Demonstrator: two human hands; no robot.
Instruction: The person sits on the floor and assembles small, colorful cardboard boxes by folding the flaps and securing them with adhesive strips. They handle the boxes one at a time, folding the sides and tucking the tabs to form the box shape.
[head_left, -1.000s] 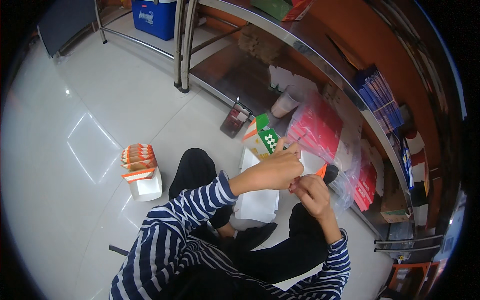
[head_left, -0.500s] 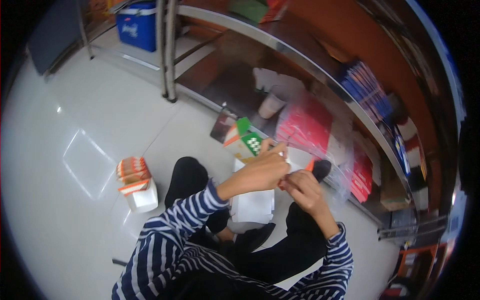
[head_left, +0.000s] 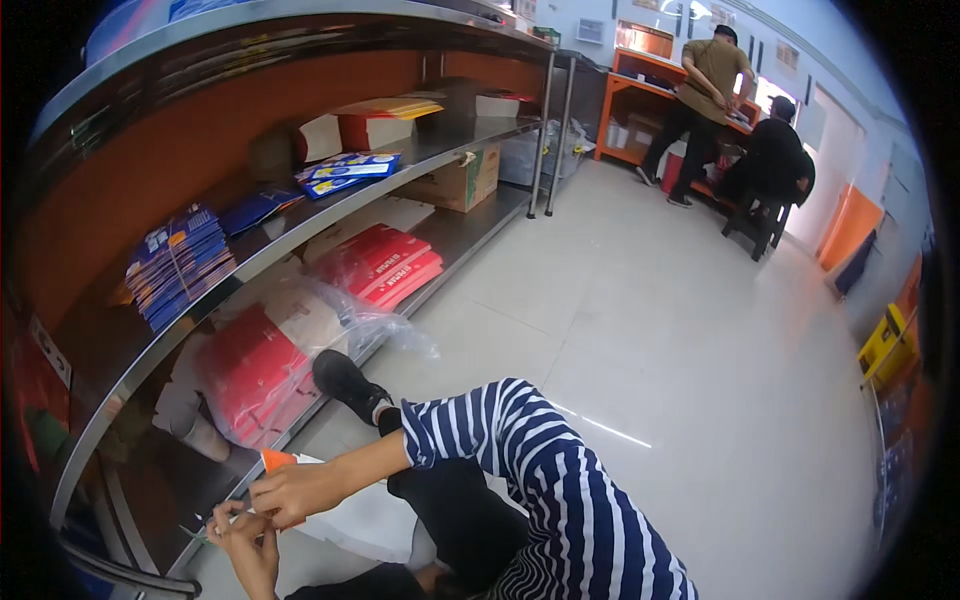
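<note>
At the lower left, my right hand [head_left: 295, 492] is closed on an orange-and-white folding carton [head_left: 278, 461], its fingers pinching the card. My left hand [head_left: 243, 540] meets it from below, fingers curled and pressed against the same carton near my right fingertips. Most of the carton is hidden behind the hands. A white card sheet [head_left: 375, 525] lies beneath my right forearm, beside my bent leg. My black shoe [head_left: 345, 385] rests close to the lower shelf.
A metal shelf rack [head_left: 490, 240] runs along the left, with red packs in clear plastic [head_left: 265, 370], a stack of blue booklets [head_left: 180, 265] and a cardboard box [head_left: 462, 180]. Farther back, one person stands [head_left: 715, 75] and another sits on a black stool [head_left: 757, 225]. Pale floor tiles [head_left: 640, 330] stretch between.
The view has swung to the right, so the hands now appear at the lower left and the far room shows. Both hands stay together at the carton.
</note>
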